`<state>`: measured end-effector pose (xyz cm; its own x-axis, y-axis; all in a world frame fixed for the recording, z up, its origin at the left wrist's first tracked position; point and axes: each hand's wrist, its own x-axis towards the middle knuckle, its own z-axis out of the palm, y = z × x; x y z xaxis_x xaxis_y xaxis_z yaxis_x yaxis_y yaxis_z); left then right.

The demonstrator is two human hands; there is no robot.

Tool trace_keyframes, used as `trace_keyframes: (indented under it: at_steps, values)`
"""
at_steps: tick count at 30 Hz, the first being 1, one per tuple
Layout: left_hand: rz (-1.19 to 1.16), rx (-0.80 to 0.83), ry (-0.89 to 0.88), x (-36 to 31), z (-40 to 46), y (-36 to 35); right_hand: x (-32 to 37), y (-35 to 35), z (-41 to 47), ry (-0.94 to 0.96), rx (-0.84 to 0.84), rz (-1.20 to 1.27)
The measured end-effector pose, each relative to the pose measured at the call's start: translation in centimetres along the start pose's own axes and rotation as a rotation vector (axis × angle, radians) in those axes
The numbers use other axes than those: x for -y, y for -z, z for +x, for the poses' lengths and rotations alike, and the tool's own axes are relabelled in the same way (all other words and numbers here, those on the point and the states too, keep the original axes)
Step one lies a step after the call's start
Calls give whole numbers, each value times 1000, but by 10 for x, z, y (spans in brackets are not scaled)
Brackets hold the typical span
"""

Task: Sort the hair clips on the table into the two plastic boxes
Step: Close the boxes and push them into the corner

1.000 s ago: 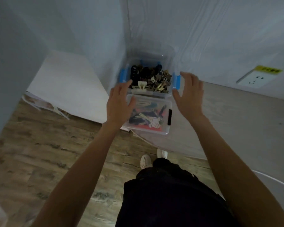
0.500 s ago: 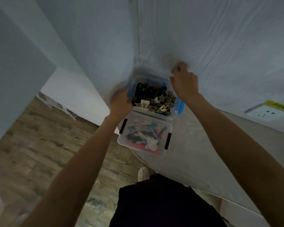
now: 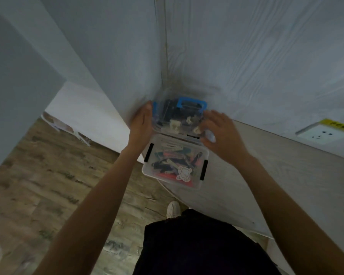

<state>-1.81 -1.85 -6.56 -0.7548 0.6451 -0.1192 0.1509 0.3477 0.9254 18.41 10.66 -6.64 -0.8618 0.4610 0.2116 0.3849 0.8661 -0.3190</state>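
Two clear plastic boxes stand in the table's corner against the walls. The far box (image 3: 175, 120) is full of dark and beige hair clips, and a clear lid with a blue handle (image 3: 192, 104) lies over it. My left hand (image 3: 141, 124) presses flat against its left side. My right hand (image 3: 220, 132) grips its right front corner, fingers over the blue latch there. The near box (image 3: 204, 153) has its lid on with black latches, a cartoon sticker on the lid, and coloured clips inside. It touches the far box.
The pale wood-grain table (image 3: 276, 175) runs to the right, with a white wall socket (image 3: 324, 132) above it. The table's curved front edge is just below the near box. Wood-look floor (image 3: 48, 185) and my white shoe (image 3: 173, 209) lie below.
The far box was open with its clips uncovered. My right hand reached behind it and the blue-handled lid now covers it. Both hands have closed in on its sides.
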Motion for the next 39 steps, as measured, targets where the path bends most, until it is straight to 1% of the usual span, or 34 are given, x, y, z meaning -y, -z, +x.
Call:
trace_keyframes:
  at_steps: [1,3,5,7,9,11,15,16,18,20,21,23,24,26,30,31,32,34,35,39]
  values:
    - [16,9,-8,-2,0,0,1,-7,-5,-18,75,25]
    - [143,71,-49,-4,3,0,3,-10,-7,-54,140,33]
    - [286,125,-84,-1,10,-2,4,-7,-6,-35,155,-34]
    - [393,142,-80,2,18,-5,5,-2,-3,-30,152,-89]
    - [478,136,-67,5,23,-8,7,3,3,-91,146,-68]
    - [509,108,-71,6,23,-10,9,5,12,-128,155,-54]
    - [459,30,-102,2,18,-10,15,1,15,-77,233,-208]
    - [432,37,-94,-1,16,-10,16,-2,10,-88,214,-208]
    - [353,66,-101,-12,12,-9,17,-6,1,-117,111,-143]
    - [267,85,-172,-28,5,-10,18,-4,-9,-142,-9,-30]
    - [192,89,-197,-34,3,-13,18,1,-13,-200,-70,48]
    - [25,78,-188,-43,6,-18,11,15,-17,-386,-186,204]
    - [18,77,-184,-44,10,-21,5,22,-19,-444,-236,233]
    - [169,154,-236,-39,20,-33,-9,35,-18,-473,-287,202]
    - [554,471,-483,-30,33,-69,-24,46,-6,-468,-301,189]
    - [647,524,-554,-29,35,-76,-25,45,-3,-468,-291,181]
    - [733,544,-629,-29,36,-82,-26,44,0,-467,-285,175]
    - [794,491,-730,-30,38,-84,-25,41,5,-462,-285,163]
    - [760,442,-736,-31,38,-81,-24,40,6,-460,-284,150]
    - [576,183,-604,-20,36,-51,-18,39,14,-412,-285,106]
